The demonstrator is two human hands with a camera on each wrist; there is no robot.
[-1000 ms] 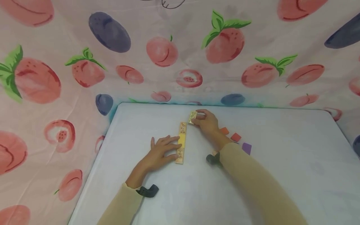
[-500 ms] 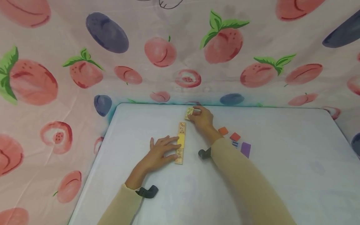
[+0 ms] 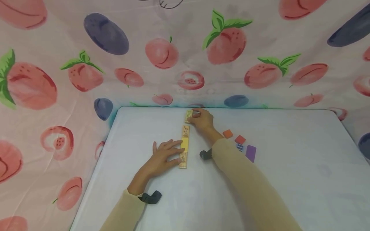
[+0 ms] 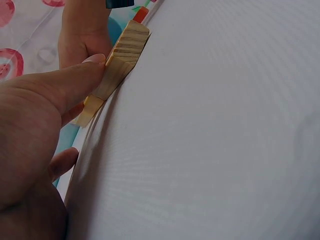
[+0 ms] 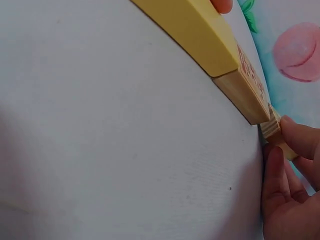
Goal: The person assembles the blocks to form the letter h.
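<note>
On the white table, three flat blocks lie end to end in a column: a printed wooden block (image 3: 186,131) at the far end, a yellow block (image 3: 184,145) in the middle, another printed wooden block (image 3: 182,161) nearest. My left hand (image 3: 162,158) rests along their left side, fingers spread and fingertips touching the yellow and near blocks. In the left wrist view its thumb presses the edge of wood (image 4: 120,62). Just beyond the column, my right hand (image 3: 203,121) pinches a small printed wooden block (image 3: 188,116) between thumb and fingers. A narrow gap separates it from the column.
Right of the column lie an orange block (image 3: 227,133), a red block (image 3: 240,139), a blue-and-white striped piece (image 3: 239,147) and a purple block (image 3: 251,153), partly behind the right sleeve. Fruit-print cloth (image 3: 190,93) hangs behind the table's far edge.
My right hand has carried the small wooden block leftward, from right of the column to beyond its far end. More of the striped piece shows. The left hand stays against the column.
</note>
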